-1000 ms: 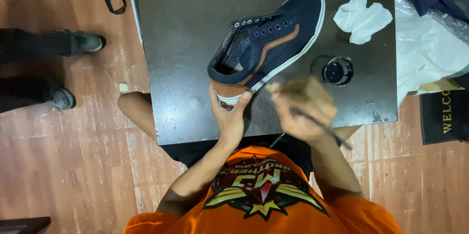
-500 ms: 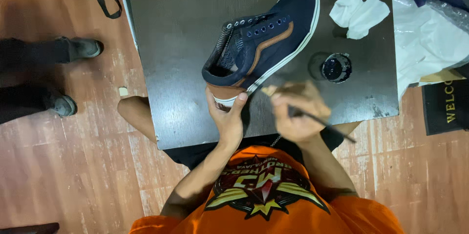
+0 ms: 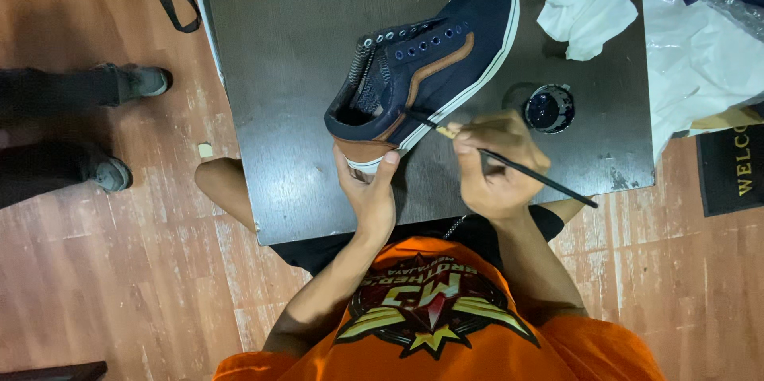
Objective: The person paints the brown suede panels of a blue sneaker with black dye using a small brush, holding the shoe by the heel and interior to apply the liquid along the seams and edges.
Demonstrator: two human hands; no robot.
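Gripping the heel of the navy sneaker (image 3: 434, 71) on the dark bench (image 3: 302, 47), the left hand (image 3: 368, 190) steadied it; the right hand (image 3: 495, 166) pinched a thin brush (image 3: 509, 162) against its sidewall. Judged light, canvas soft, sole stiff: hold at heel. Beyond stood a small paint pot (image 3: 549, 108).

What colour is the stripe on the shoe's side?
Brown, on the navy shoe, seen in the head view.
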